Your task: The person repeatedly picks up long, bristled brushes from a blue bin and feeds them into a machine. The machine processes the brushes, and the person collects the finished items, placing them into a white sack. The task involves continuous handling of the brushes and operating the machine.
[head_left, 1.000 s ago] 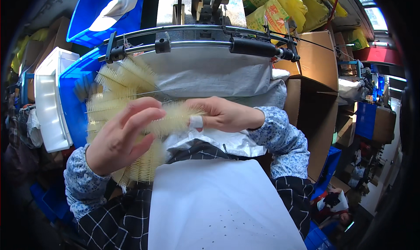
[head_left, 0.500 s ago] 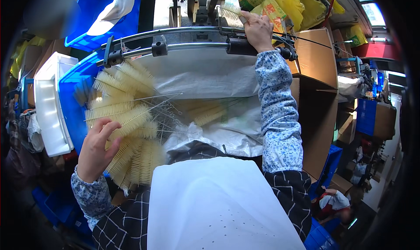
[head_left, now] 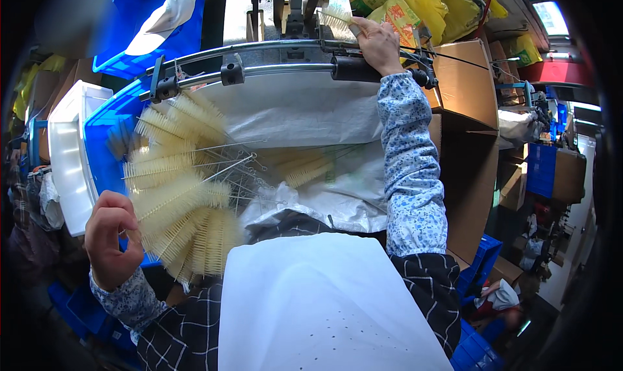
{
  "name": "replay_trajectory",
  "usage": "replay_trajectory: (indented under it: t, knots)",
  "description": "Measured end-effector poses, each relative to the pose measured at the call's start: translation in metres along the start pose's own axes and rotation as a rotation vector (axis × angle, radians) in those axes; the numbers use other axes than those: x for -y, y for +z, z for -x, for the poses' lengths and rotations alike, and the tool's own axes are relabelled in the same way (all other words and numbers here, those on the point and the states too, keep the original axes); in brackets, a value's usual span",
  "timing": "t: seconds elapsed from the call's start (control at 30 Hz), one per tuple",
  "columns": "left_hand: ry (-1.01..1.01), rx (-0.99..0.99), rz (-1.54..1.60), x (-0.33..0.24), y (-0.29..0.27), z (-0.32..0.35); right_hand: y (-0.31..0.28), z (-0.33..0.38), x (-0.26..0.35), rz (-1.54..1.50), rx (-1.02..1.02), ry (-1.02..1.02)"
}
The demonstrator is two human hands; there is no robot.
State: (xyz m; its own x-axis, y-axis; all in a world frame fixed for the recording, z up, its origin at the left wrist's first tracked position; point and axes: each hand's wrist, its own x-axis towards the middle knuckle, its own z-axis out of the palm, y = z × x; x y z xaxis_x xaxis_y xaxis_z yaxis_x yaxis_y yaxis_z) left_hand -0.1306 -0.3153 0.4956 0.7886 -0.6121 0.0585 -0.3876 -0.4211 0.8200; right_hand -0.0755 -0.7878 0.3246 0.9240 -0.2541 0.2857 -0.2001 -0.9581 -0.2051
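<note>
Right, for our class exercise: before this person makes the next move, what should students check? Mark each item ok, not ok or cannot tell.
1. Right hand has hold of a brush: ok, at one end.
2. That brush is fixed in the machine: cannot tell; its bristles show beside it.
3. Left hand away from the machine: ok, beside the brush pile.
4. Left hand empty: cannot tell; its fingers are curled.
5. Pile neatly aligned: not ok; brushes fan out and wire stems cross.
</note>
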Motion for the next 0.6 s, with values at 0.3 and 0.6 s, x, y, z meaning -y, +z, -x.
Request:
replay_trajectory:
  t: [0.3,0.6]
  knots:
    - [0.111,-0.037,-0.013,-0.004,0.004,-0.001,0.027,-0.027,-0.025,0.245,-0.036,-0.181]
    - [0.166,-0.027,-0.017,-0.008,0.005,-0.004,0.0,-0.006,-0.027,0.253,-0.09,0.006]
